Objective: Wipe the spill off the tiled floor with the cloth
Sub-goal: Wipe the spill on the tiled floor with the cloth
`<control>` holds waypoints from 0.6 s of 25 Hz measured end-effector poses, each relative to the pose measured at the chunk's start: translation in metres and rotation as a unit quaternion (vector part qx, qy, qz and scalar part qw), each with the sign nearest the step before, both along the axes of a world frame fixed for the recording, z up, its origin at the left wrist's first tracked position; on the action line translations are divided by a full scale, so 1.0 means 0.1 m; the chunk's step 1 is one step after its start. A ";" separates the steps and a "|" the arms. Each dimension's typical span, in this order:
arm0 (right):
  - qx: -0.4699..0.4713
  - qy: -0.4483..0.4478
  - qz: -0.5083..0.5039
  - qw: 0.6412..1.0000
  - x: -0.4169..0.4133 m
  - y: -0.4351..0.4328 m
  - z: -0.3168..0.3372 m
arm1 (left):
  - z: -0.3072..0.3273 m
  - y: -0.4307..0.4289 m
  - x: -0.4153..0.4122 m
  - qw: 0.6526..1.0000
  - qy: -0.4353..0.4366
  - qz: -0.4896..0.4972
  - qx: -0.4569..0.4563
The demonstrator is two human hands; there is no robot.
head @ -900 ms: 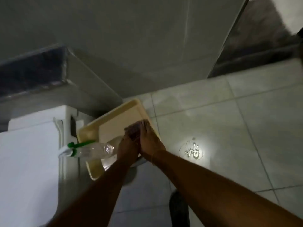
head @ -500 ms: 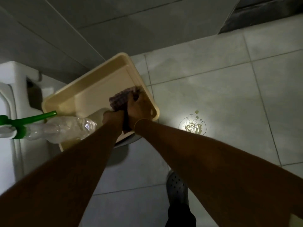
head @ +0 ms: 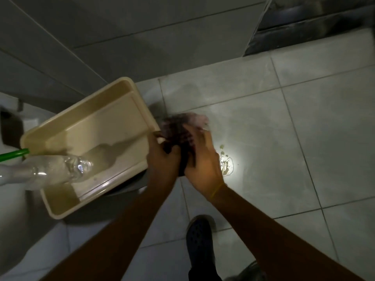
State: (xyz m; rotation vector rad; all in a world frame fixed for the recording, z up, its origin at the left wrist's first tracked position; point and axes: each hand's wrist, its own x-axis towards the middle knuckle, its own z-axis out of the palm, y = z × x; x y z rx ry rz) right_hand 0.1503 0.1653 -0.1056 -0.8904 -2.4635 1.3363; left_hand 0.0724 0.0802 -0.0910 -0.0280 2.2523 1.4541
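A dark, bunched cloth (head: pixel 178 126) is held between both hands, just right of the beige tub's rim and above the floor. My left hand (head: pixel 162 157) grips its lower left part. My right hand (head: pixel 203 161) closes over its right side. A small yellowish spill (head: pixel 226 164) with a few droplets lies on the grey tiled floor (head: pixel 284 138), lit by a bright spot, immediately right of my right hand. The cloth is blurred at its top.
A beige plastic tub (head: pixel 85 118) holding murky water sits on the left, with a clear plastic bottle (head: pixel 56 169) lying across it. A green handle (head: pixel 14 155) and a white fixture (head: pixel 12 209) are at far left. My dark shoe (head: pixel 199 236) stands below. A tiled wall rises behind.
Both hands have carried the cloth out of the tub to the right, over its rim and toward the spill. The camera has tilted further down.
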 end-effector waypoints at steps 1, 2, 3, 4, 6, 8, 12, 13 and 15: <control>0.003 -0.025 -0.022 0.999 0.30 0.10 -0.19 | -0.21 0.12 0.29 0.999 -0.018 -0.030 -0.002; -0.005 -0.053 -0.038 0.998 0.60 0.17 -0.44 | -0.48 0.21 0.57 0.998 -0.045 -0.052 -0.012; -0.017 -0.083 -0.050 0.995 0.90 0.20 -0.74 | -0.80 0.29 0.84 0.994 -0.071 -0.073 -0.038; -0.025 -0.112 -0.058 0.992 1.16 0.21 -1.04 | -1.15 0.33 1.09 0.988 -0.093 -0.095 -0.073; -0.035 -0.171 -0.070 0.982 1.64 0.12 -1.67 | -1.81 0.30 1.54 0.976 -0.126 -0.141 -0.111; -0.046 -0.213 -0.084 0.972 1.98 -0.01 -2.16 | -2.32 0.15 1.83 0.965 -0.121 -0.196 -0.128; 0.098 -0.356 -0.082 0.926 2.34 -0.33 -2.87 | -3.04 -0.39 2.12 0.936 0.007 -0.262 -0.235; 0.127 -0.358 -0.058 0.923 2.36 -0.37 -2.97 | -3.15 -0.54 2.10 0.931 0.038 -0.261 -0.253; 0.168 -0.321 0.010 0.932 2.34 -0.41 -3.17 | -3.31 -0.78 2.02 0.915 0.071 -0.273 -0.288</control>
